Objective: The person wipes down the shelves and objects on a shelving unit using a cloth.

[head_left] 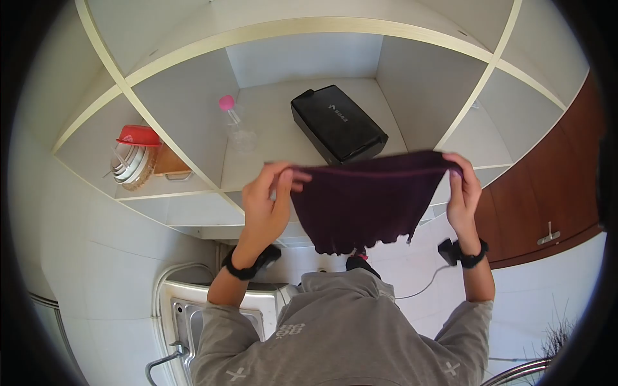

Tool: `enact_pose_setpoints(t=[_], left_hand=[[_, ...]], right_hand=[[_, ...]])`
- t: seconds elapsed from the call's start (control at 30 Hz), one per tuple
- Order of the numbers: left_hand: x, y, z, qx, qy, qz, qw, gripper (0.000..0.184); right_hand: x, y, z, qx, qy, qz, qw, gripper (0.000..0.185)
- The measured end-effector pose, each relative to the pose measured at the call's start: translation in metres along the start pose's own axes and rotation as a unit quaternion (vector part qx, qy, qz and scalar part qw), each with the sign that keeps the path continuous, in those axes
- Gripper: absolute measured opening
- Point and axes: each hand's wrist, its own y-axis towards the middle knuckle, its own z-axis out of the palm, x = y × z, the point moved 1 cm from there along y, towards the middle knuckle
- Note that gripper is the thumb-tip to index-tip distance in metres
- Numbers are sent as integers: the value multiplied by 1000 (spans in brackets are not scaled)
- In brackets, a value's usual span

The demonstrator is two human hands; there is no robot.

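A dark purple cloth [360, 202] with a wavy lower edge hangs stretched between my two hands, in front of the shelves. My left hand [267, 202] is closed on its upper left corner, the fingertips a little blurred. At the upper right corner, my right hand [462, 193] pinches the cloth between thumb and fingers. Beyond the cloth, a black box [338, 122] with small pale lettering lies on the shelf. A clear bottle [241, 135] with a pink cap stands to the left of the box.
The left compartment holds a red basin [138, 135], stacked bowls [132, 164] and a wooden board [170, 162]. A metal sink [187, 321] with a faucet [168, 356] is at lower left. A reddish-brown door [541, 186] stands at right. A cable [425, 286] hangs from the right wristband.
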Motion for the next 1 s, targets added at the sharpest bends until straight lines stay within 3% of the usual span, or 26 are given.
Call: enact_pose_setpoints(t=[0.03,0.1,0.2,0.33,0.47,0.53,0.6,0.7,1.0], left_hand=[[-6,12,1,-2,41,11,999,17],[7,43,8,-40,139,142,979,25],[6,103,21,14,213,167,962,42],[80,175,43,132,313,71,938,62],[173,195,60,275,429,-63,858,83],[163,188,61,268,441,-36,856,80],[161,191,62,303,447,-56,839,75],[168,191,68,331,460,-28,823,69],[165,194,76,394,441,53,805,59]], right_hand=[[1,15,11,-14,-7,-27,1000,29],[2,48,38,-38,-61,-90,993,33],[-1,105,79,-53,-170,-179,967,51],[-61,148,145,-1,-193,-116,974,67],[-90,125,177,239,-251,34,937,84],[-83,116,172,280,-185,108,936,90],[-67,109,162,303,-186,139,924,90],[-61,96,165,269,-219,76,935,86],[-73,87,172,113,-169,9,979,43]])
